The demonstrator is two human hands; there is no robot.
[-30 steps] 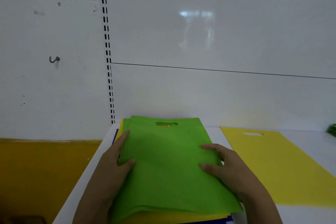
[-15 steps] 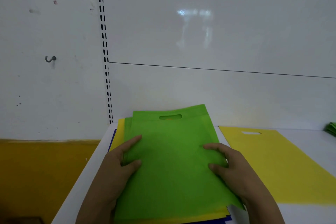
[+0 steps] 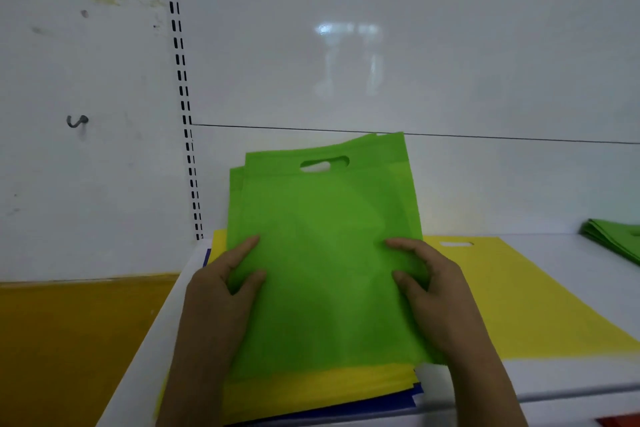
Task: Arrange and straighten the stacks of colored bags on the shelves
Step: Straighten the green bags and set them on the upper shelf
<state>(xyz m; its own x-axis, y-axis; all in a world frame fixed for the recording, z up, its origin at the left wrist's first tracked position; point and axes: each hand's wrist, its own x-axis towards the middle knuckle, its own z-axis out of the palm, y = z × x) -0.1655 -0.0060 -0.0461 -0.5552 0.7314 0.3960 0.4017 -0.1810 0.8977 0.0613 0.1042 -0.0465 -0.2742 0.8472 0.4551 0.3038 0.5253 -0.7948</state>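
Roughly midway, by my reading. White shelf [image 3: 571, 263]: lone yellow bag [image 3: 519, 305] lies flat at right, more green bags [image 3: 613, 239] far right, untouched. Green bag stack [image 3: 322, 253] tilted up off yellow bags [image 3: 311, 388] and blue layer [image 3: 346, 409], edges uneven. Left hand [image 3: 221, 302] pinches stack's left edge, thumb on top. Right hand [image 3: 436, 295] grips right edge likewise.

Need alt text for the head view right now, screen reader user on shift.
Both hands, left hand and right hand, grip a tilted-up stack of green bags by its sides, over yellow bags on a white shelf.
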